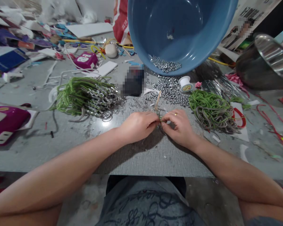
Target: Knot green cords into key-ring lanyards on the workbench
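My left hand (141,126) and my right hand (178,127) meet just above the table near its front edge. Both are closed in a pinch, fingertip to fingertip, on a thin green cord (160,118), most of which the fingers cover. A ring is on my right hand. Right behind the fingertips a thin wooden stick (158,99) points up at a slant. Small silver metal nuts (172,92) lie scattered beyond it. To the left is a bundle of green cords (77,92) with silver pieces strung on their ends; to the right, a pile of green and grey cords (212,110).
A big blue basin (179,34) leans over the nuts, with more inside. Near it are a white spool (185,84) and a dark, blurred-out object (133,81). Purple power strips (10,124) sit at left, a metal bowl (254,66) at right. Scraps clutter the back left.
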### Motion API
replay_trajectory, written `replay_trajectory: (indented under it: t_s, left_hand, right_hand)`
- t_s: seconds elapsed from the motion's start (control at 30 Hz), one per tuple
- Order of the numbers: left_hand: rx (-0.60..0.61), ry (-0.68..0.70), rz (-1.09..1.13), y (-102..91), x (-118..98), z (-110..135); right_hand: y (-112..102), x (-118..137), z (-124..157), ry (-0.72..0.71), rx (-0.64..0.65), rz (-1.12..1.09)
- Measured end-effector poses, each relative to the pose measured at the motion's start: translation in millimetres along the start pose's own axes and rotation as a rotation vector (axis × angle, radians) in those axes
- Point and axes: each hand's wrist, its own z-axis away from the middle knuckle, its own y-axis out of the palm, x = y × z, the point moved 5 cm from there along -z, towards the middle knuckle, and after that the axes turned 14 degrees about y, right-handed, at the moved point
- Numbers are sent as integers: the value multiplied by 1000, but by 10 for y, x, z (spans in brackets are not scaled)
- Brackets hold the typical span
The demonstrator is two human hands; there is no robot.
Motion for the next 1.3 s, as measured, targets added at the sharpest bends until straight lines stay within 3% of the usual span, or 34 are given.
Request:
replay_trajectory:
  t_s: [0.37, 0.57, 0.77, 1.3]
  left_hand:
    - [-45, -13, 138, -52, -4, -31]
    - [-44, -5, 142, -48, -5, -42]
    - [-45, 11, 118, -15, -28, -35]
    - [-27, -28, 198, -16, 21, -36]
  right_hand:
    - [-23, -34, 3, 56, 11, -75]
    - [-21, -40, -14, 89, 79, -92]
    - [65, -39, -49, 88, 106, -32]
    - [2, -37, -13, 23, 126, -72]
